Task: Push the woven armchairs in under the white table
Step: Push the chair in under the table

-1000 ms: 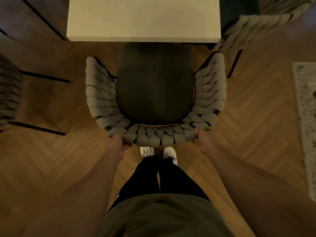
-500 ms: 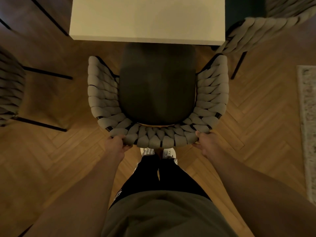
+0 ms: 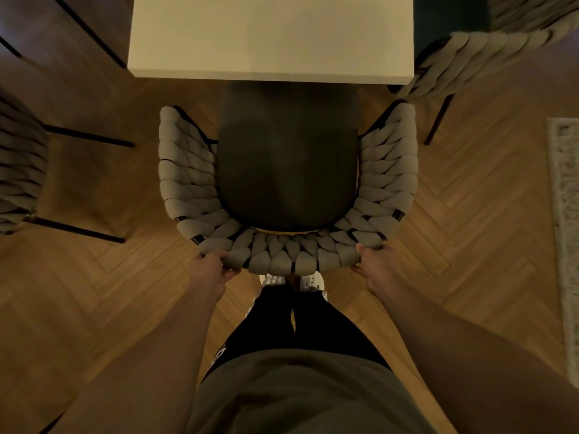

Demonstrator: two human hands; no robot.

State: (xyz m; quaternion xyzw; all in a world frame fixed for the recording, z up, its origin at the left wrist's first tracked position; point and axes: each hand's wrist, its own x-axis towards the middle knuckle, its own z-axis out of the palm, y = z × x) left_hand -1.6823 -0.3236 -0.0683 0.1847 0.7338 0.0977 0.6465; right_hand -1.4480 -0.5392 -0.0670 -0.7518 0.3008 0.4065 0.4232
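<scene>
The woven armchair (image 3: 288, 170) is gripped at its near backrest corners by the left hand (image 3: 213, 264) and right hand (image 3: 374, 264), seat front just under the white table (image 3: 272, 36), for a straight push.

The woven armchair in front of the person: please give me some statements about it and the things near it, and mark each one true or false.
1. Both the left hand and the right hand grip the back of the grey woven armchair with the dark seat. True.
2. The front edge of the dark seat reaches the near edge of the white rectangular table. True.
3. A cup stands on the white table. False: the part of the tabletop that shows bears nothing.
4. The floor is grey carpet. False: it is wooden herringbone parquet.
5. Another woven armchair stands at the table's right corner. True.
</scene>
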